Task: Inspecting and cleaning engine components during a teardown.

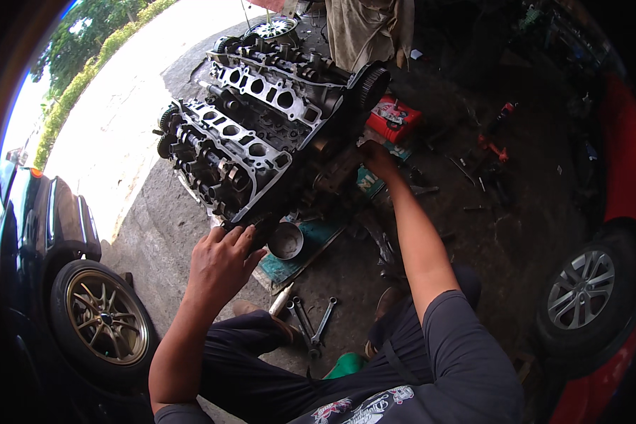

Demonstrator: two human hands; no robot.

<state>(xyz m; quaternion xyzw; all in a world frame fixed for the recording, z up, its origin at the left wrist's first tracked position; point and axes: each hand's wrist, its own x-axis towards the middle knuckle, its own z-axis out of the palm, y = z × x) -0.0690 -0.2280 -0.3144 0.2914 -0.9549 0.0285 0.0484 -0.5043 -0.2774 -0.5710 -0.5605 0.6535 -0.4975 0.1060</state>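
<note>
A large V-shaped engine (258,127) stands before me with its cylinder heads, ports and camshafts exposed. My left hand (219,263) rests on its near left corner, the fingers stretched over the edge and the thumb apart. My right hand (380,161) is at the shaded near right side of the engine, its fingers curled in. What it grips there is too dark to make out. A toothed pulley (373,88) sits at the engine's right end. Beneath the near end, a round metal bowl (285,242) stands on a greenish board (318,244).
Several wrenches (323,321) lie on the floor between my feet, near a white tube (281,299). A red case (394,119) is beyond my right hand. Red-handled tools (493,147) lie farther right. Car wheels (106,318) flank me, and a cloth (369,32) hangs behind the engine.
</note>
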